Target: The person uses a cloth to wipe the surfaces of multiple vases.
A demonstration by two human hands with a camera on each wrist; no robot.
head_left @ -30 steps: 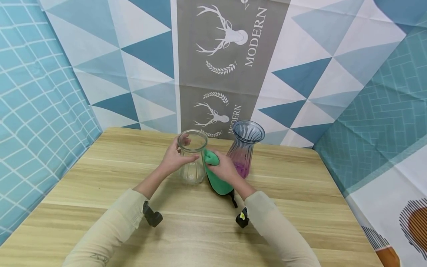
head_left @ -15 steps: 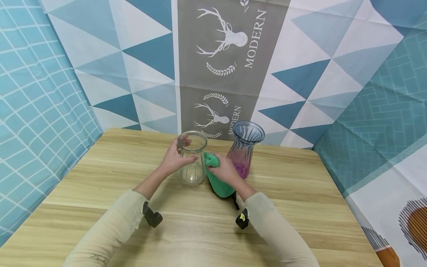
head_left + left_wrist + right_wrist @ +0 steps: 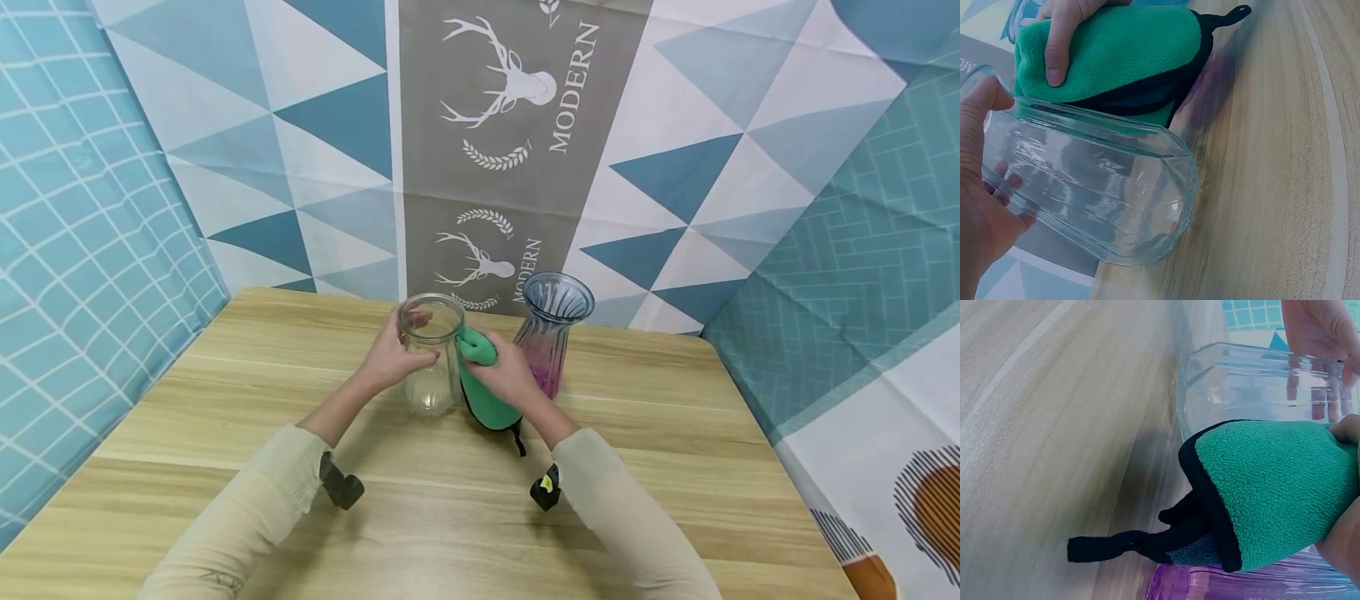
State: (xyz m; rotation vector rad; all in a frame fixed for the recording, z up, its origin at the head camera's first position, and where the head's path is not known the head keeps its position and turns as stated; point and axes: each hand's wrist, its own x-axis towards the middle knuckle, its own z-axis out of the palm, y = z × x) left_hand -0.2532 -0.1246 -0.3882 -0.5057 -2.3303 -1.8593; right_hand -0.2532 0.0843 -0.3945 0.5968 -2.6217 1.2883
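A clear glass vase (image 3: 433,387) with a wide rim stands upright on the wooden table. My left hand (image 3: 393,354) grips it around the neck, thumb on the near side and fingers behind, seen through the glass. In my right hand (image 3: 506,371) is a folded green cloth (image 3: 1279,487) with black edging and a black hanging loop. The cloth (image 3: 1129,50) lies against the right side of the clear vase in the left wrist view, the right thumb pressing on it. Part of the cloth is hidden behind the right hand.
Just right of my right hand stands a second vase (image 3: 558,312), blue-grey at the top and purple at the base, partly hidden by that hand. The wooden table (image 3: 450,533) reaches back to a patterned cloth backdrop (image 3: 480,183).
The right hand and the green cloth dipped slightly, then rose a little along the side of the clear vase. My left hand stays around the vase's neck.
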